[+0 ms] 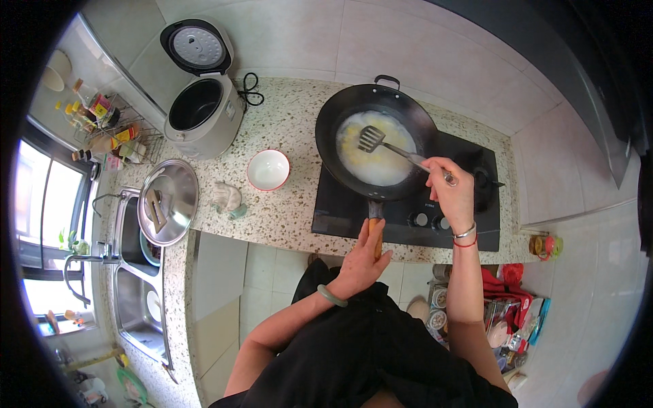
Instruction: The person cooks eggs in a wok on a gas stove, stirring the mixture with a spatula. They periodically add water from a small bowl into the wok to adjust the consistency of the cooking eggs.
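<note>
In the upper centre of the frame sits our round black wok (408,115) on the black glass hob (340,204), pale yellow egg mixture (381,160) pooled inside. Our left hand (360,262) is wrapped around its wooden handle (375,228). Our right hand (450,190) is clamped on a slotted metal spatula (373,138) resting in the egg. Left of the hob stands a white bowl with a red rim (268,169); farther left, an open white rice cooker (201,102) and a steel lid (167,202).

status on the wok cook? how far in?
Done: pale yellow mix spread in the wok; white bowl empty. In hand: left hand grips the wok handle, right hand works the slotted spatula. Left: mix looks wet, unset.
</note>
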A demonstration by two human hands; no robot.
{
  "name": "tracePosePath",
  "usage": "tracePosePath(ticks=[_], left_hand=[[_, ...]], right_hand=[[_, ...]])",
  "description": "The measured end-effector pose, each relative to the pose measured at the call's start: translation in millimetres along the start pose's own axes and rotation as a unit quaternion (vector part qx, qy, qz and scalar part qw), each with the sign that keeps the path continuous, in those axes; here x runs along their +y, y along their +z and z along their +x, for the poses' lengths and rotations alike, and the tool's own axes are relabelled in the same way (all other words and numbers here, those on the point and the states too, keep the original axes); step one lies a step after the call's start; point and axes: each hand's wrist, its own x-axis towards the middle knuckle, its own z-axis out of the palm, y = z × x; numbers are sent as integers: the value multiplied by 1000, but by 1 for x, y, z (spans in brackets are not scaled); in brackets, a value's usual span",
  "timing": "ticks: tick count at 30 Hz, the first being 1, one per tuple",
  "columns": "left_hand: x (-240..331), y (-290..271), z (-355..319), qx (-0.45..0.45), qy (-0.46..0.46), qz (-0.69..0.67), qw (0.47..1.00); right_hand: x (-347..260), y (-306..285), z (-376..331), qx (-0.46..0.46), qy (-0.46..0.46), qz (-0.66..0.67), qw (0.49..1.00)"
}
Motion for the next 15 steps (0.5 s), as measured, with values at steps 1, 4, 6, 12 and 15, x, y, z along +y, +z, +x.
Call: tracePosePath(ticks=[1,4,6,12,15], left_hand=[[0,0,0,0,-1,1,1000],[4,-3,1,-15,-21,-4,1000],[5,-3,1,-19,-26,-6,999],[2,-1,0,-4,-5,1,1000],[3,-2,1,-4,-5,3,1000]], right_hand=[[-1,0,0,4,4,1,1000],[3,0,3,4,4,6,1000],[3,-1,3,4,8,2,1000],[2,-1,6,0,3,6,1000],[2,-1,9,0,5,20,1000]])
